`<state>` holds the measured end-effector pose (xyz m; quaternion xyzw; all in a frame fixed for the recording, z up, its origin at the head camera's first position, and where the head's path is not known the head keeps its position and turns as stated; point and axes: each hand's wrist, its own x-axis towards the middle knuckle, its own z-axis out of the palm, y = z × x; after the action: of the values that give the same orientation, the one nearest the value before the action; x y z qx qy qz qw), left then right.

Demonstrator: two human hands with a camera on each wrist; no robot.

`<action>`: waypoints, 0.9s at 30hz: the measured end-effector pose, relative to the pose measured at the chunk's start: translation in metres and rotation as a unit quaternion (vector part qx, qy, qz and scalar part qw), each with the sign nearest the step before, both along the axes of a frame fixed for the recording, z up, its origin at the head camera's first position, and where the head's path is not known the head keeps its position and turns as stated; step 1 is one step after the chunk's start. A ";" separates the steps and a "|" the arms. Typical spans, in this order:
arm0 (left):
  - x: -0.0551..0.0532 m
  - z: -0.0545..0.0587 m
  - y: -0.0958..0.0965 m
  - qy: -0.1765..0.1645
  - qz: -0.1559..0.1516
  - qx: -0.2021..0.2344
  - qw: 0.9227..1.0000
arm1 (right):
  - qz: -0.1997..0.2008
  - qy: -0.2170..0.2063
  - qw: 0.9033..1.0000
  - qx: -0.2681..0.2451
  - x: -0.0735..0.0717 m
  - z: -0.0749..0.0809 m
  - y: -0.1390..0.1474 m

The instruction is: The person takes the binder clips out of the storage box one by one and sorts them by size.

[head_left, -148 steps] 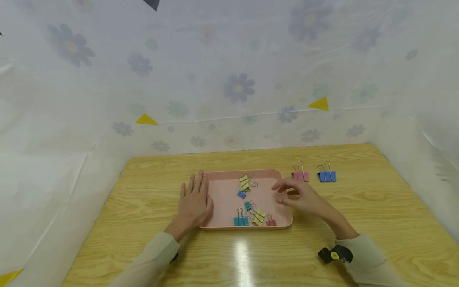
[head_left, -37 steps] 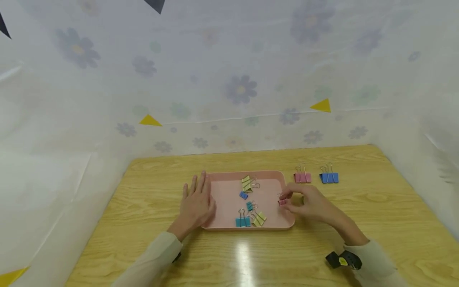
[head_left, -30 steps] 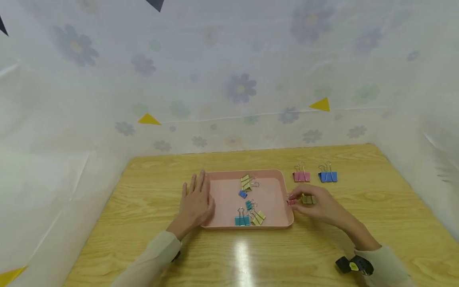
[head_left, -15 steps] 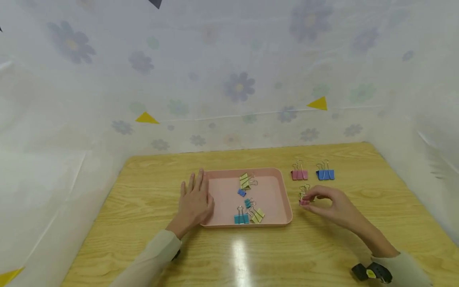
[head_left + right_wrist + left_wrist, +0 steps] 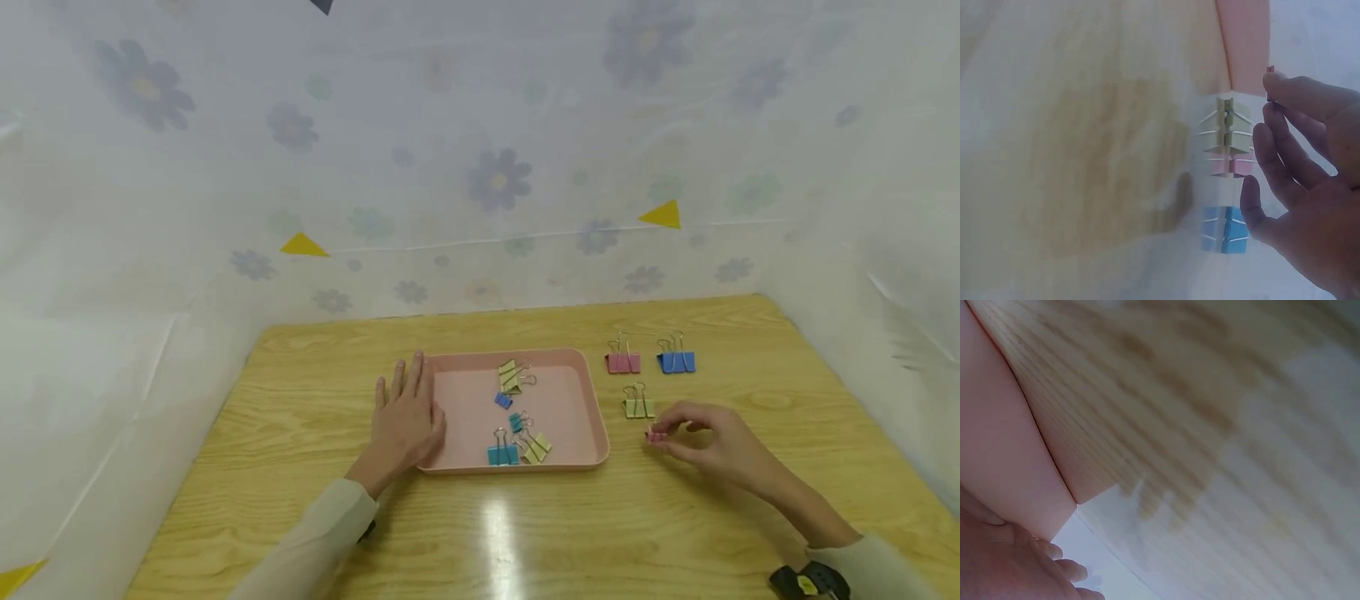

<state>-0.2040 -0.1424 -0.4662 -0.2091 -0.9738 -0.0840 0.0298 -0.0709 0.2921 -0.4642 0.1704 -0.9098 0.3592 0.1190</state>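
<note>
Between thumb and fingertips my right hand (image 5: 716,442) pinches a small pink binder clip (image 5: 657,437), close over the table to the right of the tray. The right wrist view shows that clip (image 5: 1270,84) edge-on at the fingertips. Just beyond it a yellow binder clip (image 5: 639,407) stands on the table. My left hand (image 5: 405,421) lies with straight fingers along the left rim of the pink tray (image 5: 465,425). Inside the tray are two yellow clips, a large one (image 5: 511,377) and another (image 5: 537,449), a small blue clip (image 5: 503,401), and two teal clips, one small (image 5: 516,422), one larger (image 5: 502,455).
Farther back on the right, a large pink clip (image 5: 623,362) and a large blue clip (image 5: 677,362) stand side by side on the wooden table (image 5: 375,533). A pale flowered sheet (image 5: 420,167) walls in the table at the back and sides.
My right hand has taken the small pink clip from the tray's front right corner, carrying it over the right rim and past the yellow clip. The left hand stays at the tray.
</note>
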 end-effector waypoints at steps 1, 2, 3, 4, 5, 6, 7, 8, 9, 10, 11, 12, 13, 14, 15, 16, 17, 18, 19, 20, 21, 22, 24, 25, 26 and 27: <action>0.000 0.000 0.000 0.002 0.000 -0.001 1.000 | 0.003 0.001 1.000 0.004 0.000 -0.002 0.001; 0.000 0.000 0.000 0.004 0.000 -0.001 1.000 | 0.006 0.000 1.000 0.007 0.000 -0.004 0.002; -0.001 -0.001 0.000 0.005 0.000 -0.001 1.000 | 0.010 -0.002 1.000 0.006 0.000 -0.006 0.003; -0.001 -0.001 0.000 0.005 0.000 -0.001 1.000 | 0.014 -0.006 1.000 0.002 0.000 -0.008 0.004; 0.000 -0.001 0.000 0.005 0.000 0.000 1.000 | 0.018 -0.014 1.000 -0.003 0.000 -0.009 0.004; 0.000 -0.001 0.000 0.006 -0.001 0.003 1.000 | 0.026 -0.021 0.999 -0.010 0.001 -0.011 0.005; 0.000 -0.001 0.000 0.006 -0.002 0.005 1.000 | 0.033 -0.027 0.999 -0.015 0.002 -0.012 0.005; 0.000 -0.002 0.000 0.006 -0.003 0.008 1.000 | 0.038 -0.033 0.999 -0.021 0.002 -0.013 0.005; 0.001 -0.002 -0.001 0.007 -0.003 0.009 1.000 | 0.044 -0.037 0.998 -0.027 0.003 -0.015 0.005; 0.001 -0.003 -0.001 0.007 -0.003 0.010 1.000 | 0.049 -0.038 0.998 -0.031 0.003 -0.016 0.005; 0.001 -0.003 -0.001 0.007 -0.004 0.011 1.000 | 0.055 -0.038 0.997 -0.032 0.003 -0.017 0.005; 0.001 -0.004 -0.002 0.008 -0.005 0.012 1.000 | 0.060 -0.034 0.997 -0.032 0.003 -0.018 0.005; 0.001 -0.004 -0.002 0.007 -0.005 0.012 1.000 | 0.062 -0.031 0.997 -0.029 0.003 -0.018 0.005; 0.001 -0.005 -0.002 0.007 -0.005 0.011 1.000 | 0.065 -0.028 0.997 -0.029 0.003 -0.019 0.005; 0.001 -0.005 -0.003 0.008 -0.006 0.010 1.000 | 0.069 -0.024 0.997 -0.029 0.003 -0.020 0.005; 0.000 -0.005 -0.003 0.009 -0.007 0.012 1.000 | 0.072 -0.019 0.997 -0.026 0.003 -0.020 0.005; 0.000 -0.005 -0.003 0.011 -0.008 0.013 1.000 | 0.074 -0.015 0.997 -0.025 0.003 -0.020 0.005; 0.000 -0.004 -0.002 0.012 -0.008 0.014 1.000 | 0.075 -0.012 0.997 -0.024 0.003 -0.020 0.005; 0.001 -0.003 -0.002 0.012 -0.007 0.013 1.000 | 0.076 -0.008 0.997 -0.025 0.003 -0.020 0.005; 0.001 -0.003 -0.001 0.013 -0.006 0.013 1.000 | 0.077 -0.005 0.997 -0.023 0.003 -0.020 0.005; 0.001 -0.002 -0.001 0.014 -0.006 0.012 1.000 | 0.077 -0.001 0.997 -0.021 0.003 -0.020 0.006; 0.001 -0.002 -0.001 0.015 -0.005 0.011 1.000 | 0.077 0.003 0.997 -0.017 0.002 -0.020 0.006; 0.001 -0.002 -0.001 0.014 -0.004 0.008 1.000 | 0.077 0.011 0.997 -0.006 0.002 -0.020 0.006; 0.001 -0.001 -0.001 0.015 -0.004 0.007 1.000 | 0.076 0.014 0.997 0.000 0.001 -0.021 0.007; 0.001 -0.001 -0.001 0.014 -0.004 0.007 1.000 | 0.077 0.015 0.997 0.008 0.000 -0.021 0.007; 0.000 -0.001 -0.001 0.013 -0.004 0.007 1.000 | 0.076 0.015 0.997 0.014 0.000 -0.021 0.007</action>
<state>-0.2037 -0.1432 -0.4671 -0.2138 -0.9719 -0.0883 0.0434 -0.0710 0.2994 -0.4851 0.2458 -0.8972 0.3522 0.1026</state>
